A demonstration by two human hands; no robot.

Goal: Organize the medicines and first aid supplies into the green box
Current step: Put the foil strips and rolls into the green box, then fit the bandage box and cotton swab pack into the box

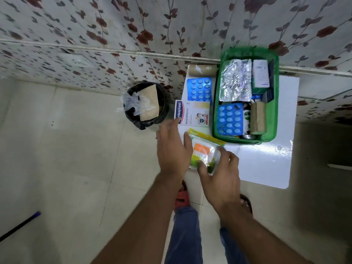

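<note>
Off the surface's left edge, on the floor, stands a black bin (146, 105) with a plastic wrapper and brown card in it; it plays no part here. The left hand (172, 149) hovers over the near-left corner of the white surface (266, 164), fingers spread and loose, grasping nothing; its thumb rests along the left side of a clear packet (204, 151) with an orange label and a yellow-green header strip. Just beyond that hand, along the left edge, lie a plaster box (192, 114) marked "WASHPROOF", then a blue blister strip (199, 89), then a brown cardboard roll (202, 69) at the far-left corner.

The packet lies between the two hands, its long axis running from near-left to far-right, header end pointing toward the green box (274, 115). The right hand (222, 176) curls round its near end, fingertips pressing the wrapper. It looks like a grip just forming, though I cannot tell whether the packet is lifted clear.

The green box sits to the far right of the packet, against the far edge, already holding foil strips, another blue blister, a carton, a bottle and a brown roll. The right hand is the nearer one for carrying the packet across; free space inside looks tight, so it would likely lie on top.
</note>
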